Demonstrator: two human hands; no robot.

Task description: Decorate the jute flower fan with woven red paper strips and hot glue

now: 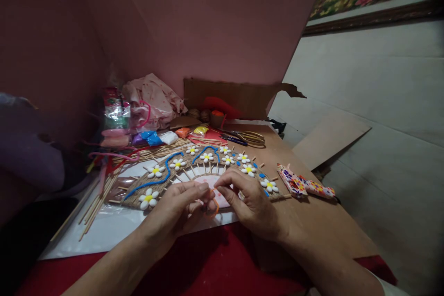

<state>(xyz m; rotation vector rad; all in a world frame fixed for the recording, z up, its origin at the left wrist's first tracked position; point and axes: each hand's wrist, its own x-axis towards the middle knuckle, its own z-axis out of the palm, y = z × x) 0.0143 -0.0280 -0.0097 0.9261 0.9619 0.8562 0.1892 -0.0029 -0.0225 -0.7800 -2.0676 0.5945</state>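
Note:
A fan-shaped craft piece [194, 166] of jute twine and wooden sticks lies on a white sheet [114, 226]. White clay flowers with yellow centres and blue squiggles decorate it. My left hand [180, 208] and my right hand [249, 199] meet at its lower middle. Both pinch a thin orange pipe cleaner [212, 210] bent into a loop, fingers closed on it.
Wooden sticks [100, 199] lie at the left. Coloured clay packets [166, 138], scissors [248, 138] and a pen sit behind the fan. A patterned glue gun [305, 186] lies at the right. Cardboard [243, 97] and pink cloth [152, 101] stand at the back.

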